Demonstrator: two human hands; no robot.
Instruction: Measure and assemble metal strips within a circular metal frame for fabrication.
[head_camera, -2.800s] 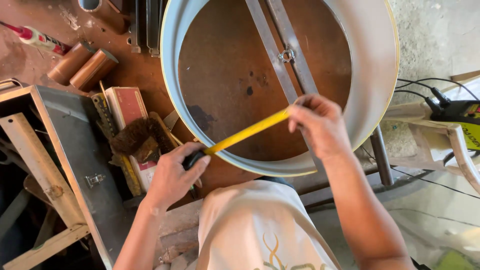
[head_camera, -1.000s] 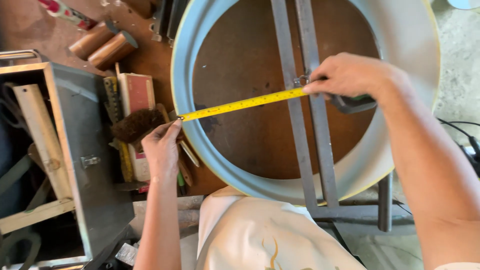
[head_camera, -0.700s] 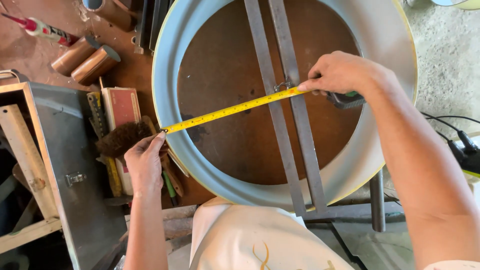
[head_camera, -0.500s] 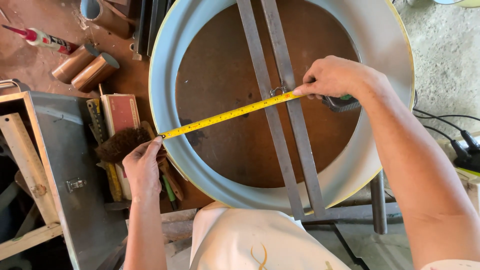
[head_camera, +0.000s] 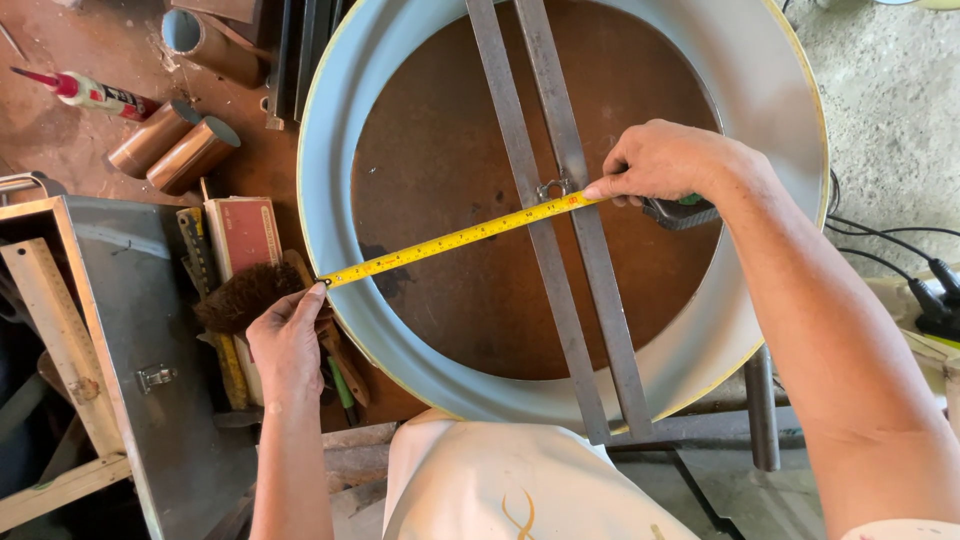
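The left hand sits at about eight o'clock from the middle of the view, fingers curled together, with the fingertip pressing the hooked end of a yellow tape measure onto the outer edge of a large round metal ring. The right hand lies at about two o'clock, thumb and forefinger pinched shut on the tape where it crosses two flat steel bars; the remaining fingers wrap the dark tape case, mostly hidden under the palm. The tape runs taut from the ring's left rim at nine o'clock, rising slightly toward the right hand near the centre of the ring.

The ring is pale blue-grey with a thin yellow edge, and lies flat on a rust-brown worktop that shows through its opening. The two bars cross it side by side from twelve to six o'clock, joined by a small clasp just beside the right hand's fingertips.

At nine o'clock, just beside the left hand, lie a bristle brush and a red and white box (partly under the brush). At ten o'clock lie two copper-coloured pipe pieces and a red-tipped sealant tube. A grey metal case stands at eight o'clock. Black cables trail over the concrete floor at three o'clock.
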